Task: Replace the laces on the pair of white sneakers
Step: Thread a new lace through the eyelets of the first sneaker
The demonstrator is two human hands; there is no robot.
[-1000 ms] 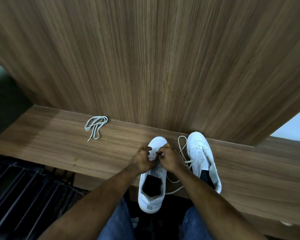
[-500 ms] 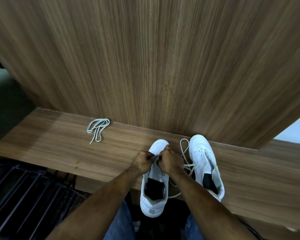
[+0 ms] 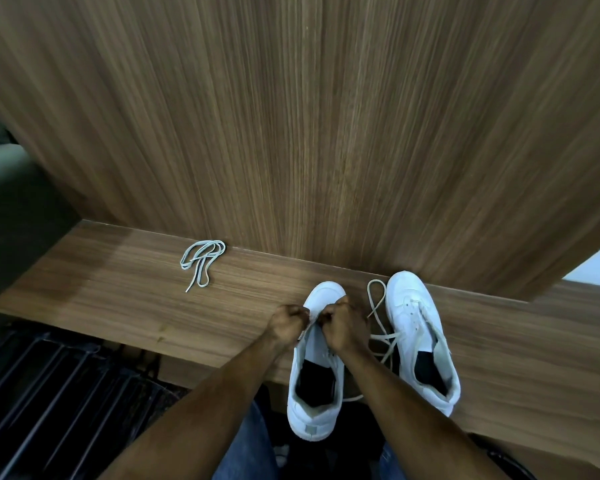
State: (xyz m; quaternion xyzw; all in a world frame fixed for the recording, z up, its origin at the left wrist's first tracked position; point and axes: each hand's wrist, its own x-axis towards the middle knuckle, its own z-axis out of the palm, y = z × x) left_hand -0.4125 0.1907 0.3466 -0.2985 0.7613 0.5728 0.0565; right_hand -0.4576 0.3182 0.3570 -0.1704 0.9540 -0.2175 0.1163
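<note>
Left hand (image 3: 289,324) and right hand (image 3: 343,325) curled tight over the lacing area of the left sneaker (image 3: 317,368) on the counter (image 3: 125,292), pinching its lace; right sneaker (image 3: 418,337) just beside, loosely laced; spare lace (image 3: 201,259) well apart by the wall

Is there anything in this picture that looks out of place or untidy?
Mildly: the right sneaker has a loose lace trailing onto the shelf, and a spare lace lies bundled apart.
</note>
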